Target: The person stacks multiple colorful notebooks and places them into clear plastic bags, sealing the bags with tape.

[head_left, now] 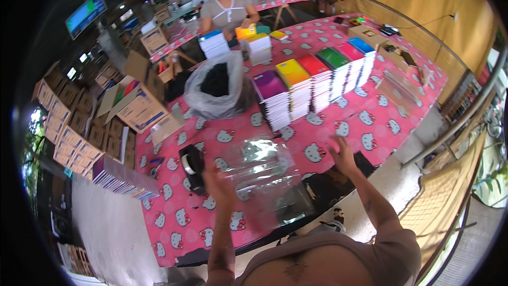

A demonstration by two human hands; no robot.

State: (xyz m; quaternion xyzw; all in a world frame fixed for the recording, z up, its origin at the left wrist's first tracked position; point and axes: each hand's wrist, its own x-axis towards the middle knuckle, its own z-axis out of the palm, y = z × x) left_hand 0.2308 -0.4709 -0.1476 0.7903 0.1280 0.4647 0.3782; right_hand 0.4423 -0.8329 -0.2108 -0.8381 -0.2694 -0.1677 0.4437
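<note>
My left hand (218, 185) is beside a black tape dispenser (192, 168) with a roll of tape in it. Motion smears its fingers, so whether it touches the dispenser or holds anything is unclear. Raised over the table's front right part, my right hand (343, 157) has its fingers spread and holds nothing. Between the two hands lie clear, shiny plastic sleeves (264, 172), overlapping one another. Beyond them stands a row of tall stacks of spiral notebooks, with purple (270, 86), yellow (293, 73), red (313, 64), green (332, 58), pink and blue covers.
A clear plastic bag (193, 87) of black material stands left of the notebooks. Cartons (140, 106) and a notebook stack (124, 179) line the left edge. Across the table a person (225, 8) handles yellow-covered notebooks. Open boxes (397, 55) and more plastic (399, 92) lie right.
</note>
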